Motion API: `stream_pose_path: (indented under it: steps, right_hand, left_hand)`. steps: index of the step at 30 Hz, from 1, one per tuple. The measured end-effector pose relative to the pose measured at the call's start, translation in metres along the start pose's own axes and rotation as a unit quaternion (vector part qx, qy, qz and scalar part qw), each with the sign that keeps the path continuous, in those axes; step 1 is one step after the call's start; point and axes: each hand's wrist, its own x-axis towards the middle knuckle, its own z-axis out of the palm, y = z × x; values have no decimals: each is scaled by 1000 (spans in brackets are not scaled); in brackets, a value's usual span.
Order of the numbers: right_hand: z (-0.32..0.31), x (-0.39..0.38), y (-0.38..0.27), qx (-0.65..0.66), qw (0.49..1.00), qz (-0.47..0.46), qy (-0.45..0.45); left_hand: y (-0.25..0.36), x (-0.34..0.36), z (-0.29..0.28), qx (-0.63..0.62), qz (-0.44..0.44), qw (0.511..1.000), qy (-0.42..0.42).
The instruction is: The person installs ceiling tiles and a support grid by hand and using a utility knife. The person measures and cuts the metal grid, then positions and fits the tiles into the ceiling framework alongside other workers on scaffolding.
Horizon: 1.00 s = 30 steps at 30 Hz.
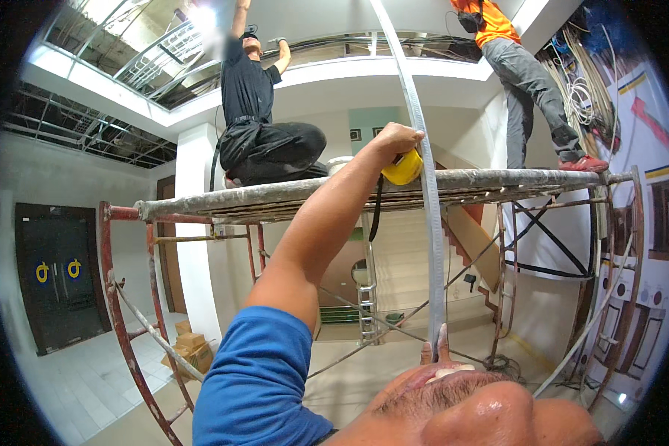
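My left hand (400,141), on the raised arm in a blue sleeve, is closed around a yellow tape measure (404,169) with a black strap hanging from it. Its fingertips touch a long grey metal strip (430,201) that runs from the top edge down past the tape measure. Fine marks or ridges show along the strip; I cannot tell whether a tape blade lies on it. At the strip's lower end, fingertips of my right hand (443,343) pinch it from both sides. The rest of that hand is hidden.
Ahead stands a scaffold with a worn platform (349,189) and red-brown frames (117,297). A person in black (249,111) crouches on it, arms raised; another in an orange shirt (494,26) stands at right. Behind are a ladder (367,308), cartons (189,346) and hanging cables (580,100).
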Motion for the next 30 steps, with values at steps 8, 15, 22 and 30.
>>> stream_pose_path:
  steps: [8,15,22,30]
  right_hand:
    - [-12,3,-23,-50,999,12,10]
    - [-9,5,7,8,998,-52,34]
    - [-5,0,15,-5,999,13,33]
    - [-15,0,-10,-36,999,36,2]
  left_hand:
    - [6,-1,0,-52,-8,999,-8]
    - [8,-1,-1,-79,-10,997,6]
    - [14,-8,1,-65,-52,996,31]
    - [14,-12,2,-107,23,994,-12]
